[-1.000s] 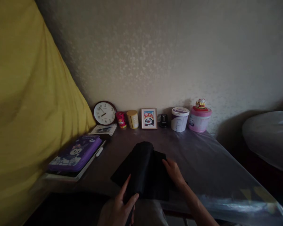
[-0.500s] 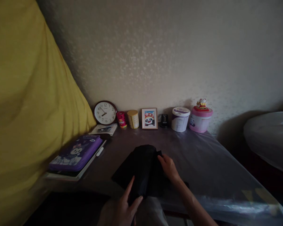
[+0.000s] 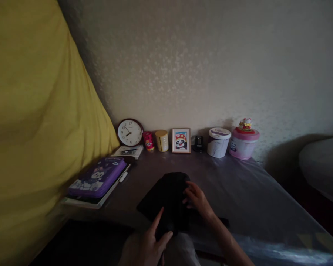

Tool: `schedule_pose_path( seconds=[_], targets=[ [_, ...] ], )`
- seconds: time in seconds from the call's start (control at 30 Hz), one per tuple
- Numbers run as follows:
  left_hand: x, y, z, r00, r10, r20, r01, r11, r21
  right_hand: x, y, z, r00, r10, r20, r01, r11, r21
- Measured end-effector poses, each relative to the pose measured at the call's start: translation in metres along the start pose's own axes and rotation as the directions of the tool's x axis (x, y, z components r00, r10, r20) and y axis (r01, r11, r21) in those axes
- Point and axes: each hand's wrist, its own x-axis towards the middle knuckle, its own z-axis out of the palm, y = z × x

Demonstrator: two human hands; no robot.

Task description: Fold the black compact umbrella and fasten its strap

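Observation:
A dark black fabric bundle (image 3: 166,195), folded and angular, lies at the near edge of the table; its exact kind is too dark to make out. My left hand (image 3: 152,240) grips its near end, with the thumb and index finger over the top and the other fingers hidden beneath. At the right side of the bundle is my right hand (image 3: 198,201), its fingers bent but apart, the tips by the cloth's edge. A black strip (image 3: 224,221) shows beyond my right forearm.
A purple case (image 3: 98,177) lies on books at the left, beside a yellow curtain (image 3: 44,111). Along the wall stand a clock (image 3: 130,132), a red can (image 3: 148,141), a yellow-lidded tin (image 3: 162,141), a framed panda picture (image 3: 181,141), a white tub (image 3: 218,143) and a pink-lidded tub (image 3: 243,146).
My right hand has loosened its pinch on a flap at the bundle's right edge, and its fingers have spread. The flap now lies against the bundle. The view has shifted slightly left.

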Motion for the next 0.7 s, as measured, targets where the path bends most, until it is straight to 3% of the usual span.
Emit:
schedule_pose_path(
  seconds=[0.17, 0.3, 0.4, 0.53, 0.7],
  targets=[
    [0.001, 0.0, 0.0, 0.996, -0.064, 0.065, 0.068, 0.996, -0.06, -0.007, 0.017, 0.005, 0.985, -0.171, 0.009, 0.171, 0.975, -0.139],
    [0.002, -0.004, 0.005, 0.998, -0.044, 0.045, 0.047, 0.996, -0.081, -0.024, 0.024, 0.02, 0.917, -0.397, 0.03, 0.379, 0.848, -0.371],
    [0.005, -0.007, 0.008, 0.995, -0.066, 0.072, 0.073, 0.992, -0.099, -0.039, 0.024, 0.034, 0.876, -0.461, 0.14, 0.47, 0.751, -0.463],
    [0.007, -0.01, 0.007, 0.995, -0.037, 0.089, 0.045, 0.995, -0.086, -0.051, 0.023, 0.044, 0.777, -0.577, 0.249, 0.607, 0.587, -0.535],
    [0.007, -0.011, 0.008, 0.997, 0.054, 0.046, -0.054, 0.998, 0.009, -0.049, 0.019, 0.041, 0.744, -0.601, 0.29, 0.638, 0.513, -0.574]
  ],
)
